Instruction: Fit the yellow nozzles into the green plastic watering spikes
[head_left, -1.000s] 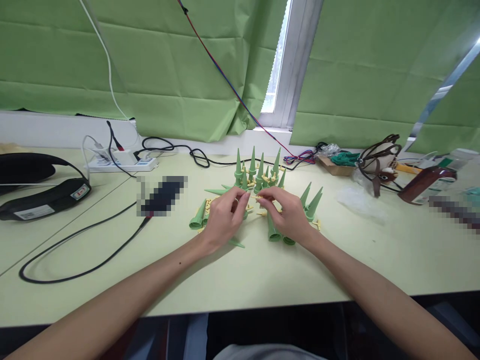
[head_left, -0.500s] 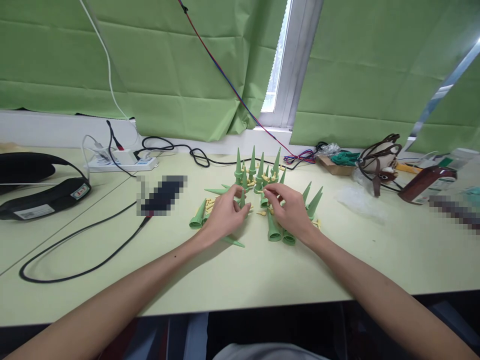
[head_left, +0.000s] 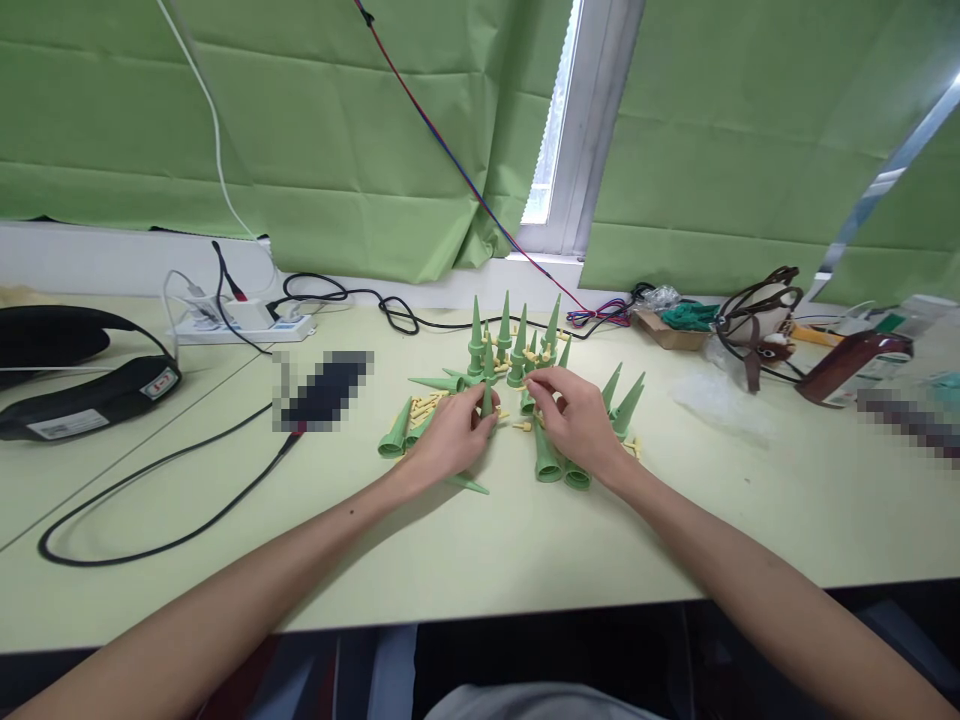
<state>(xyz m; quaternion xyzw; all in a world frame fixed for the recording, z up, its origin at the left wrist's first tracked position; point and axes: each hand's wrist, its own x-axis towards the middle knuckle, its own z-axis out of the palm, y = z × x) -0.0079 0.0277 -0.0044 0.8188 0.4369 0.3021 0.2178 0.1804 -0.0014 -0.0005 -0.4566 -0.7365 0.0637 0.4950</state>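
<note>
My left hand point(head_left: 456, 432) is closed around a green plastic cone point(head_left: 487, 398), held with its point upward. To its right, my right hand point(head_left: 579, 418) is pinched, and a small yellow peg point(head_left: 528, 381) seems to show at the fingertips, partly hidden. Behind both hands, several green cones point(head_left: 517, 355) stand upright with yellow pegs among them. More yellow pegs point(head_left: 424, 405) lie in a pile beside my left hand, near a tipped green cone point(head_left: 394, 437). Two hollow cones point(head_left: 548, 465) lie below my right hand, open ends toward me.
On the left are a blurred dark phone-like object point(head_left: 326, 390) on a black cable, a power strip point(head_left: 247, 325) and a black headset-like device point(head_left: 97, 395). To the right lie clear plastic wrap point(head_left: 720, 405), a small cardboard box point(head_left: 671, 333) and a dark red bottle point(head_left: 855, 370).
The green cone in my left hand has come upright and slightly higher, and the left fingers have closed around it. My right hand has barely shifted.
</note>
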